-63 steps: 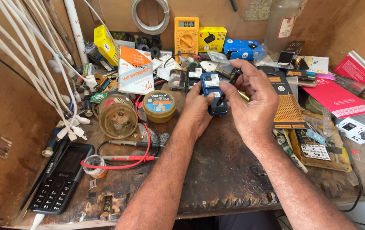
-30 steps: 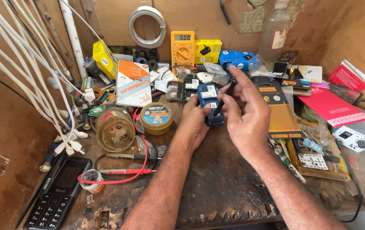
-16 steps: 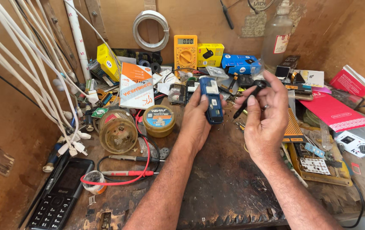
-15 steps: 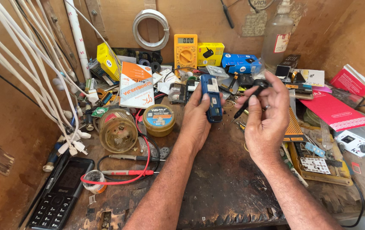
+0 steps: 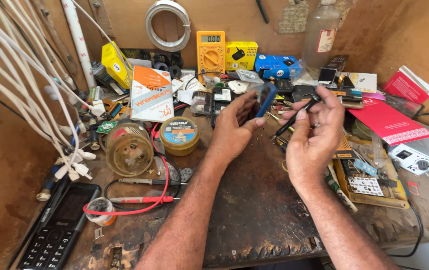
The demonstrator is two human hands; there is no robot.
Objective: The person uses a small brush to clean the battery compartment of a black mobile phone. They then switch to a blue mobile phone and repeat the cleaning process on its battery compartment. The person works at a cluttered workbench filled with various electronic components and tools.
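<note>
The small blue phone is standing edge-on and tilted above the counter, its narrow side showing, while the slim black screwdriver is slanting just beside it, tip pointing down-left

Workbench is rough, scarred dark wood, matt and grimy. The blue phone shell looks like smooth glossy plastic, the black phone too. Yellow meter is matt plastic, boxes plain cardboard.

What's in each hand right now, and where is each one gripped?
The left hand holds the small blue phone by its lower end. The right hand pinches a black screwdriver around the middle of its shaft.
</note>
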